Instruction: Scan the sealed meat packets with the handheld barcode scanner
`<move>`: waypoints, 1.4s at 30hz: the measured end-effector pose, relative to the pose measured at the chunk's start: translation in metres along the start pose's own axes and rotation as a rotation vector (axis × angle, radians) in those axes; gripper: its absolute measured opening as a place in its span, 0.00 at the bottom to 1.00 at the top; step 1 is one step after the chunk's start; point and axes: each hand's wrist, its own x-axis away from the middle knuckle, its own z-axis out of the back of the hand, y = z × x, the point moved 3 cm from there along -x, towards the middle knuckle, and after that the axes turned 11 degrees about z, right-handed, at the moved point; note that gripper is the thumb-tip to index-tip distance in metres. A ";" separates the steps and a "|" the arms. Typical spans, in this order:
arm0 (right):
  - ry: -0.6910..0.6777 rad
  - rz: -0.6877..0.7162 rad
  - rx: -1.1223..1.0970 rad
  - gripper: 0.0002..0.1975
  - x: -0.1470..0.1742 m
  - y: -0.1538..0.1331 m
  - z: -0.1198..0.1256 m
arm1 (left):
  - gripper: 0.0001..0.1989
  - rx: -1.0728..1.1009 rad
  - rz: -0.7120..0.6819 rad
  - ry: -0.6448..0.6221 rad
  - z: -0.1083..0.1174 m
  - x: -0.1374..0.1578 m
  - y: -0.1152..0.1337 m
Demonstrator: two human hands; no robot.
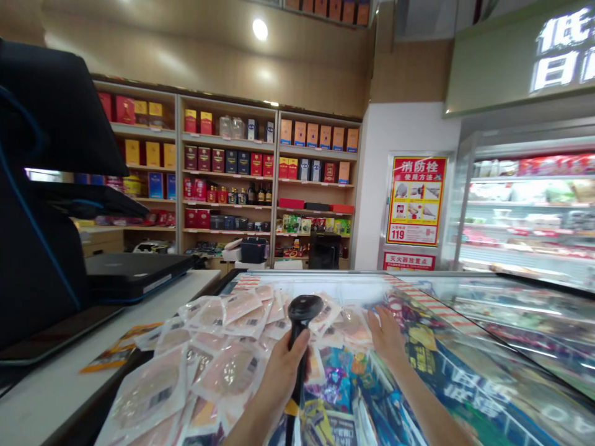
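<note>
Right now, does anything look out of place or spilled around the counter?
Possibly the orange packet: it lies aslant near the edge of the white counter, apart from the loosely heaped pale packets. I see no spill or damage.

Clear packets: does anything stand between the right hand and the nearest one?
Nothing visible: the right hand is at the right edge of the nearest packet, contact unclear. The black scanner in the left hand is farther left.

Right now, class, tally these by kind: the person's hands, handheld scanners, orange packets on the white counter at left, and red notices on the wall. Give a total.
Hands: 2, left hand and right hand
Scanner: 1
Orange packet: 1
Red notices: 2, upper notice and lower notice
Total: 6
</note>
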 end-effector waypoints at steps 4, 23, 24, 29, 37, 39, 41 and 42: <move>-0.019 -0.039 0.011 0.28 0.003 0.014 -0.005 | 0.18 0.015 -0.012 0.022 0.003 -0.002 0.000; -0.319 0.075 0.062 0.20 -0.018 -0.072 0.003 | 0.16 -0.018 -0.008 0.031 0.021 0.018 0.008; -0.315 0.058 0.040 0.20 -0.017 -0.070 0.002 | 0.16 -0.037 -0.007 -0.008 0.019 0.017 0.006; -0.240 0.036 -0.104 0.16 -0.016 -0.064 -0.007 | 0.16 -0.055 -0.050 -0.050 0.014 0.018 0.001; -0.128 0.003 -0.226 0.11 -0.024 -0.070 -0.012 | 0.16 -0.065 0.007 -0.084 0.019 0.017 0.001; -0.074 -0.016 -0.330 0.11 -0.028 -0.060 -0.006 | 0.16 -0.055 0.019 -0.099 0.018 0.021 0.005; -0.057 -0.074 -0.488 0.13 -0.031 -0.043 -0.002 | 0.16 -0.035 0.030 -0.125 0.015 0.029 0.010; -0.052 -0.107 -0.564 0.13 -0.032 -0.034 -0.001 | 0.16 -0.033 0.034 -0.162 0.012 0.034 0.013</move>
